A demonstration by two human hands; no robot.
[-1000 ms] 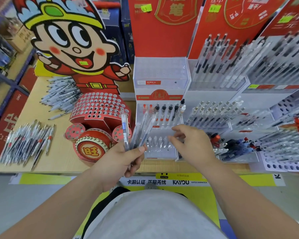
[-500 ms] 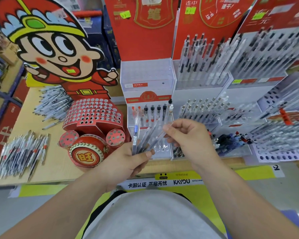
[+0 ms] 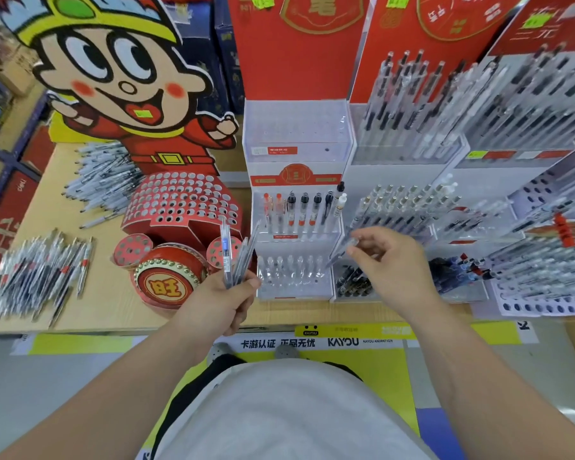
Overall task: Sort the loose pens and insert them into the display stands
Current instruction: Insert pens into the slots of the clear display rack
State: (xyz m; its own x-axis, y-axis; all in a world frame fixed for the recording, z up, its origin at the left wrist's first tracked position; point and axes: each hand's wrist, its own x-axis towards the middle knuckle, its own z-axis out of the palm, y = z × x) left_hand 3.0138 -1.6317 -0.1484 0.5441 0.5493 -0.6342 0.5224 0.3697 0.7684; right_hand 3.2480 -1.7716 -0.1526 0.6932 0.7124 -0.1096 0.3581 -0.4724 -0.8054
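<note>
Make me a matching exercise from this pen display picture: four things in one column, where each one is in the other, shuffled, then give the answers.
1. pen bundle
2. single clear pen
3. loose pen pile
4. black-capped pens

A. lying on the table
B. pinched by the right hand
C. standing in the clear stand
D. gripped in the left hand

Pairs: 1-D, 2-B, 3-A, 4-C

Right hand [image 3: 392, 263], one clear pen [image 3: 341, 253] in its grip, now apart from the pen bundle [image 3: 239, 260].
</note>
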